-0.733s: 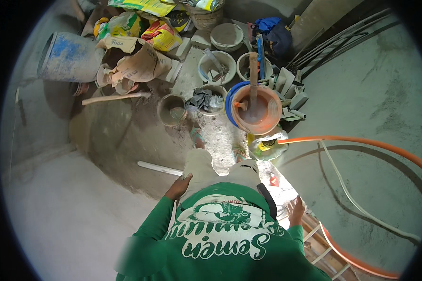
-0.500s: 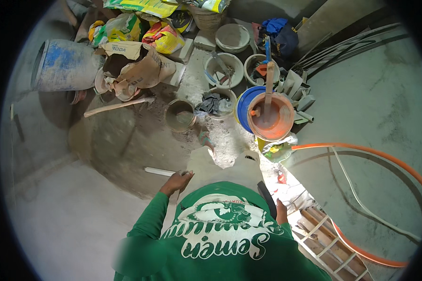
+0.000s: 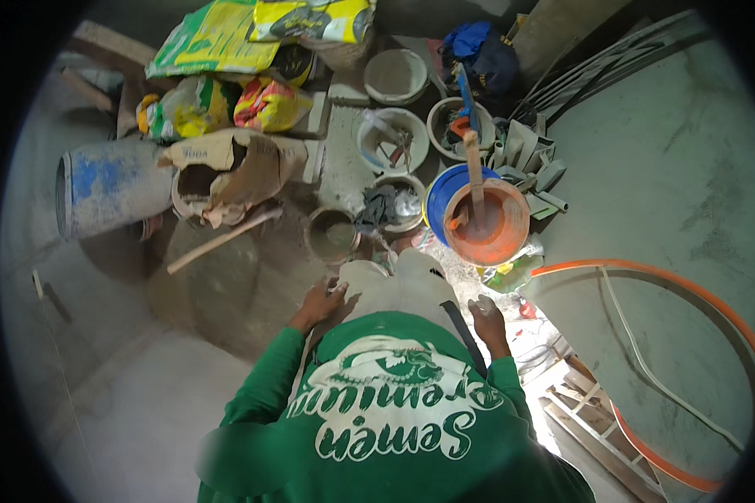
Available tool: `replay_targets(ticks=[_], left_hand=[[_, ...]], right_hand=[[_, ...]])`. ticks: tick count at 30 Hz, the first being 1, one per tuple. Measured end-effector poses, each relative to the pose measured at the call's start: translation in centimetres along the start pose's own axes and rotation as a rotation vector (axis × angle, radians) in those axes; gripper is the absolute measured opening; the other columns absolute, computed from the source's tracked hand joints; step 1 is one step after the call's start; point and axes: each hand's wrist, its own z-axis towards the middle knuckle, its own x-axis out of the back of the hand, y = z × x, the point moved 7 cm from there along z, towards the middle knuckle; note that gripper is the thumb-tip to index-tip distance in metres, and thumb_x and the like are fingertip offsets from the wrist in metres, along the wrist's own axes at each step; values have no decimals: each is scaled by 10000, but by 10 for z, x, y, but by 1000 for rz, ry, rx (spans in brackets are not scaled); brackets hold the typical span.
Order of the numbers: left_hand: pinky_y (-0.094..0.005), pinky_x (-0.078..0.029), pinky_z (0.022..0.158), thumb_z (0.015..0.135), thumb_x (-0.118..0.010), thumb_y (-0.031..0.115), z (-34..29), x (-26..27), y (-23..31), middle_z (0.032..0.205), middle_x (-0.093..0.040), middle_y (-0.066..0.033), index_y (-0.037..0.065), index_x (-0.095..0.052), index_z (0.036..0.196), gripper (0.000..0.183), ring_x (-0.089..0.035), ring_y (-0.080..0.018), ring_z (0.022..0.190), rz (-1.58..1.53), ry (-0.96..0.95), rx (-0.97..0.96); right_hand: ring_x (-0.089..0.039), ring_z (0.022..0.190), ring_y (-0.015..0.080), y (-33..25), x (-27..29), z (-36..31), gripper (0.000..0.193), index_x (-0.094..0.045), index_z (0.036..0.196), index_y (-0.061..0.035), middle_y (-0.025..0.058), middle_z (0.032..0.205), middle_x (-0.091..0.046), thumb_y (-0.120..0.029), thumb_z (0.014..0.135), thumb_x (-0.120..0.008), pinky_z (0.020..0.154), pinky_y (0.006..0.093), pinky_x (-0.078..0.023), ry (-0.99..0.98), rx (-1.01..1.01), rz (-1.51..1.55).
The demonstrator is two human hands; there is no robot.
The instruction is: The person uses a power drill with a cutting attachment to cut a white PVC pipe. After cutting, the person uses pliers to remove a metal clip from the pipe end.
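My left hand (image 3: 320, 303) is beside my left thigh, in front of the green shirt. Its fingers are curled closed, and what they hold, if anything, is hidden. My right hand (image 3: 488, 317) hovers to the right of my lap, past a dark strap (image 3: 463, 331). Its fingers are loosely bent and apart, with nothing visible in them. Light-coloured trousers (image 3: 394, 289) show between the hands. Ahead of the left hand stands a round bucket (image 3: 331, 235) with a grey inside. Beyond it lies a long wooden-handled tool (image 3: 226, 240).
An orange bucket (image 3: 499, 237) holding a wooden-handled tool rests against a blue bucket (image 3: 445, 189). Several white buckets (image 3: 394, 138) stand behind. A torn paper sack (image 3: 260, 163) and a blue-stained barrel (image 3: 113, 189) are at left. An orange hose (image 3: 696, 289) curves along the right.
My right hand has risen forward into fuller view. The left hand has moved slightly forward, and the white strip beside it no longer shows. The whole view has shifted a little.
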Motion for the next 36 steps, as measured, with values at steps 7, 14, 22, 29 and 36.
replay_targets(ticks=[7, 14, 22, 29, 36], left_hand=[[-433, -572, 883, 1003, -678, 316, 11, 63, 127, 1252, -683, -234, 10, -639, 1316, 440, -737, -346, 1012, 308, 322, -391], [-474, -511, 951, 974, -680, 266, 19, 87, 234, 1162, -685, -190, 45, -673, 1233, 340, -651, -400, 1092, 458, 371, -641], [-495, -497, 1033, 915, -732, 368, 124, 108, 203, 1301, -641, -215, 28, -623, 1307, 530, -602, -407, 1227, 794, 263, -530], [-507, -428, 1150, 805, -791, 573, 270, 124, 163, 1487, -478, -258, 71, -437, 1510, 935, -470, -469, 1395, 849, -76, -132], [-688, -297, 1162, 826, -704, 623, 339, 169, 185, 1636, -265, -356, 121, -244, 1657, 1074, -350, -627, 1423, 1092, -126, -44]], right_hand=[[-715, 1149, 336, -62, 1, 11, 627, -565, 1428, 17, 252, 1322, -670, -421, 993, -677, 967, 418, -559, -23, 164, 156], [-724, 1091, 360, -90, 38, 11, 561, -583, 1386, 42, 248, 1245, -700, -329, 983, -704, 919, 438, -568, 104, 248, -9], [-679, 1011, 458, -152, 156, 22, 464, -633, 1304, 20, 266, 1121, -701, -308, 980, -686, 886, 505, -537, 540, 328, 14], [-713, 1056, 361, -312, 181, 84, 531, -599, 1370, 12, 233, 1194, -704, -255, 938, -756, 874, 470, -557, 671, 512, 132], [-715, 1080, 374, -463, 134, 321, 625, -512, 1450, 17, 247, 1248, -689, -240, 933, -752, 923, 445, -564, 488, 536, 197]])
